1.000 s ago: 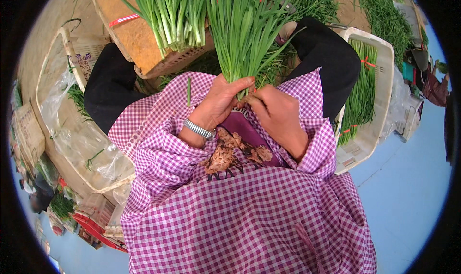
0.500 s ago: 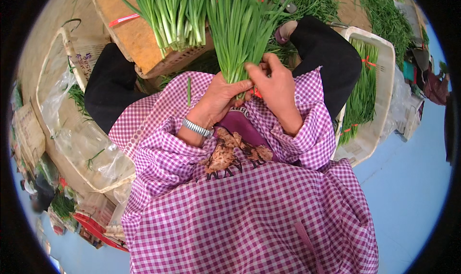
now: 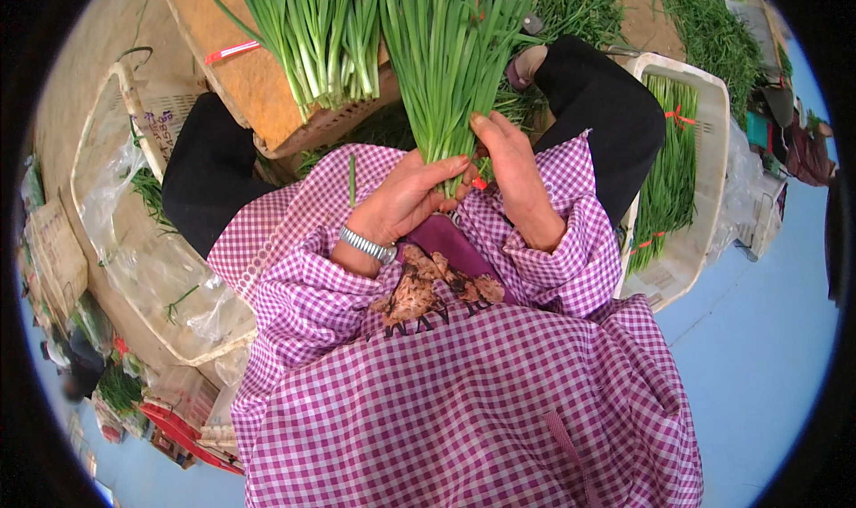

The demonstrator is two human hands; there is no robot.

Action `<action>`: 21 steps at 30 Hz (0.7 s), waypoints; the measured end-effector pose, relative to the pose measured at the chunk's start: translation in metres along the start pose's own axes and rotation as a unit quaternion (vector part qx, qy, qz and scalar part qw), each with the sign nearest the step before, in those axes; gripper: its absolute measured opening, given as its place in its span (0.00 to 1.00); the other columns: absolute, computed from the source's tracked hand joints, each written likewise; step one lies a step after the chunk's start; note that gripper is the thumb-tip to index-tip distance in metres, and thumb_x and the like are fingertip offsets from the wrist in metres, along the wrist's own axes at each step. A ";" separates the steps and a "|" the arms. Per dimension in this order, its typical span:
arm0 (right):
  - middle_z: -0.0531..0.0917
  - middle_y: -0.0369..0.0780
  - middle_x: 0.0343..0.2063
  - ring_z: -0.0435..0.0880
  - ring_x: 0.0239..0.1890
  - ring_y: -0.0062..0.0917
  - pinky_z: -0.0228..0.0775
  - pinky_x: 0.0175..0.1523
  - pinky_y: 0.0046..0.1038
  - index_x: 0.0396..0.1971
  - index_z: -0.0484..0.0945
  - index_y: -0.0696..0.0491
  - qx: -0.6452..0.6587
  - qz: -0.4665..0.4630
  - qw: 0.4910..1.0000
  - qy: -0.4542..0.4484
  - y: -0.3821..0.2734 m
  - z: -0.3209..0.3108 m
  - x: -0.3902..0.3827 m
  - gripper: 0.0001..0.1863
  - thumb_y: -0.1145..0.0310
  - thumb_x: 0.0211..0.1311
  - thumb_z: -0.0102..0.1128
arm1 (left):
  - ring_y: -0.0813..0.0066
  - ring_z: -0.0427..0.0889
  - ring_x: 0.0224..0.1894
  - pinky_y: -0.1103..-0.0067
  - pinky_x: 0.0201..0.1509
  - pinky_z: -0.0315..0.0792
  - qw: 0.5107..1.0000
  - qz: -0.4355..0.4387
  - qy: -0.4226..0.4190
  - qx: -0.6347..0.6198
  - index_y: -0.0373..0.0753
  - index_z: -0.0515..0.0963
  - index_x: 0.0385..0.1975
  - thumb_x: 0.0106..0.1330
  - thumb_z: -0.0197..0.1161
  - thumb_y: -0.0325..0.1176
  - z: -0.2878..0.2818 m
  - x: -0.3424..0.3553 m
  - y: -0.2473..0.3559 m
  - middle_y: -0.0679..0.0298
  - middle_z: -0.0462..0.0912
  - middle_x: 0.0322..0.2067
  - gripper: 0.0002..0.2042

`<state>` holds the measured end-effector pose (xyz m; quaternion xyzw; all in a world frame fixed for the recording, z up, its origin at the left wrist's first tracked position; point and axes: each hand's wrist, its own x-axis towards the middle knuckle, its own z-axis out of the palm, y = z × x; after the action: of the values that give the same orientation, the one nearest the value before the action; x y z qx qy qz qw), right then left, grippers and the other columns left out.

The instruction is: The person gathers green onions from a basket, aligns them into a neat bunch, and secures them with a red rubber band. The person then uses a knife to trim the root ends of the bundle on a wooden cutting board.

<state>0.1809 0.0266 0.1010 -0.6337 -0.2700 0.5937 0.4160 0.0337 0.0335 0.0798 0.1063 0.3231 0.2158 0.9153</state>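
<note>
A bunch of garlic chives (image 3: 446,80), leaves fanned away from me, stands over my lap. My left hand (image 3: 403,192), with a metal watch at its wrist, is closed round the lower stems, thumb across the front. My right hand (image 3: 515,171) presses against the bunch's right side, its fingers bent round the stems and partly hidden. A bit of red tie (image 3: 480,184) shows between the hands, beneath the stems. Another pile of garlic chives (image 3: 312,36) lies on a wooden board (image 3: 236,76), pale stem ends toward me.
At the right, a white crate (image 3: 709,196) holds chives bundled with red ties. Another white crate (image 3: 98,129) at the left contains clear plastic bags and stray leaves. A red-and-white strip (image 3: 232,52) lies on the board. Loose greens (image 3: 709,45) cover the far right.
My right hand's fingertips have moved from the front of the stems to the bunch's right side and straightened somewhat. The left hand keeps its hold.
</note>
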 end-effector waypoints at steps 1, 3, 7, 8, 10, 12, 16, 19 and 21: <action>0.77 0.37 0.30 0.72 0.31 0.16 0.65 0.36 0.21 0.38 0.73 0.61 0.006 0.020 0.999 -0.024 0.004 -0.006 0.006 0.17 0.60 0.63 0.51 | 0.80 0.75 0.31 0.86 0.30 0.72 1.000 0.001 -0.003 -0.002 0.36 0.69 0.45 0.67 0.55 0.32 0.001 -0.001 -0.001 0.64 0.76 0.33 0.11; 0.78 0.37 0.31 0.75 0.32 0.17 0.67 0.37 0.22 0.39 0.73 0.61 0.016 0.011 1.000 -0.020 -0.010 0.002 0.003 0.17 0.61 0.61 0.55 | 0.79 0.75 0.31 0.86 0.29 0.71 1.000 0.008 -0.020 0.010 0.37 0.69 0.44 0.67 0.55 0.33 0.001 -0.001 -0.002 0.64 0.75 0.32 0.10; 0.80 0.39 0.33 0.78 0.34 0.19 0.70 0.38 0.23 0.39 0.74 0.63 -0.006 -0.074 0.997 -0.008 -0.019 0.006 0.008 0.16 0.65 0.58 0.59 | 0.78 0.75 0.32 0.85 0.29 0.70 0.998 0.025 -0.055 0.025 0.37 0.68 0.45 0.68 0.55 0.34 0.005 -0.007 -0.002 0.64 0.74 0.32 0.11; 0.80 0.40 0.33 0.78 0.34 0.19 0.70 0.39 0.23 0.40 0.74 0.63 -0.006 -0.107 0.994 0.000 -0.022 0.007 0.007 0.16 0.65 0.59 0.58 | 0.78 0.75 0.33 0.85 0.29 0.69 0.997 0.031 -0.064 0.028 0.37 0.68 0.45 0.68 0.55 0.34 0.008 -0.009 0.000 0.64 0.74 0.32 0.11; 0.81 0.40 0.35 0.77 0.35 0.19 0.70 0.41 0.24 0.42 0.74 0.63 0.000 -0.074 0.997 0.000 -0.025 0.007 0.008 0.16 0.65 0.61 0.55 | 0.75 0.76 0.35 0.83 0.33 0.72 0.998 0.019 -0.064 -0.017 0.37 0.68 0.48 0.68 0.54 0.35 0.009 -0.011 -0.002 0.62 0.76 0.36 0.13; 0.81 0.40 0.35 0.77 0.35 0.19 0.69 0.42 0.23 0.43 0.74 0.63 -0.004 -0.047 0.999 -0.007 -0.013 0.002 0.020 0.16 0.64 0.62 0.52 | 0.74 0.77 0.36 0.82 0.36 0.74 0.998 0.004 -0.020 -0.061 0.37 0.68 0.49 0.68 0.54 0.35 0.007 -0.006 -0.012 0.61 0.77 0.38 0.14; 0.80 0.38 0.37 0.78 0.36 0.19 0.70 0.42 0.21 0.45 0.73 0.62 0.157 0.063 0.981 -0.097 -0.017 -0.005 0.023 0.18 0.61 0.65 0.50 | 0.74 0.77 0.38 0.81 0.41 0.74 0.995 -0.029 -0.069 -0.059 0.36 0.70 0.50 0.68 0.54 0.35 -0.006 -0.001 -0.015 0.61 0.77 0.40 0.14; 0.80 0.39 0.36 0.79 0.36 0.21 0.73 0.41 0.22 0.46 0.72 0.61 0.179 0.071 0.971 -0.142 -0.024 -0.004 0.027 0.18 0.62 0.64 0.54 | 0.74 0.77 0.39 0.81 0.40 0.74 0.996 -0.032 -0.060 -0.053 0.36 0.70 0.49 0.68 0.54 0.35 -0.006 0.000 -0.018 0.61 0.77 0.40 0.14; 0.80 0.40 0.36 0.80 0.35 0.23 0.75 0.40 0.24 0.46 0.72 0.61 0.213 0.087 0.957 -0.177 -0.023 -0.004 0.033 0.18 0.64 0.62 0.57 | 0.74 0.77 0.39 0.81 0.40 0.74 0.997 -0.033 -0.060 -0.043 0.36 0.70 0.49 0.68 0.54 0.34 -0.005 0.001 -0.020 0.62 0.77 0.39 0.14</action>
<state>0.1928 0.0651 0.1032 -0.4364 -0.1507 0.7738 0.4337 0.0376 0.0163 0.0684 0.0687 0.2616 0.1919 0.9434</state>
